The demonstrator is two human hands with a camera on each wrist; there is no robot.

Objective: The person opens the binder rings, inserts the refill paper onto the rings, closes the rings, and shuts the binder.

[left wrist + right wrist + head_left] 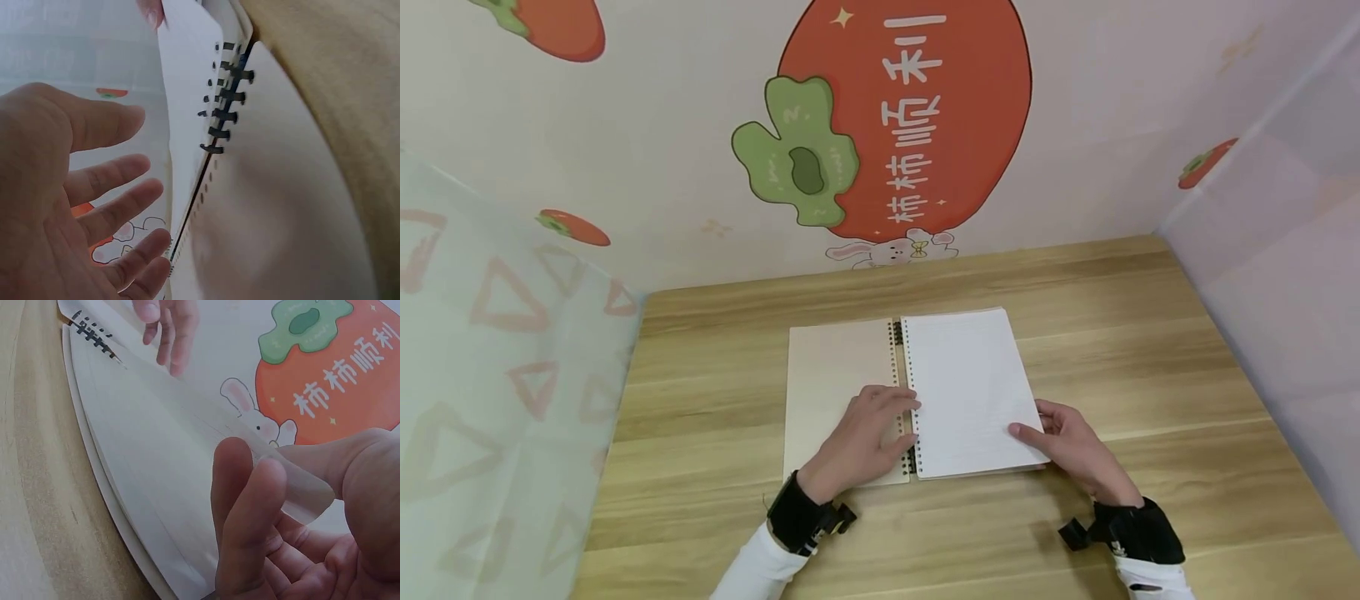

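Observation:
A ring-bound notebook lies spread on the table, its beige cover to the left and white pages to the right. Black binding rings run between the two halves, showing at the top and bottom of the spine. My right hand pinches the page's lower right corner, thumb on top and fingers beneath. In the right wrist view that page bends up, apart from the sheets under it. My left hand hovers over the spine with fingers spread and loosely extended, holding nothing.
The wooden table extends around the notebook. Behind it stands a pale wall printed with a large persimmon and a rabbit. Side panels border the table at left and right. Each wrist wears a black strap with a small camera.

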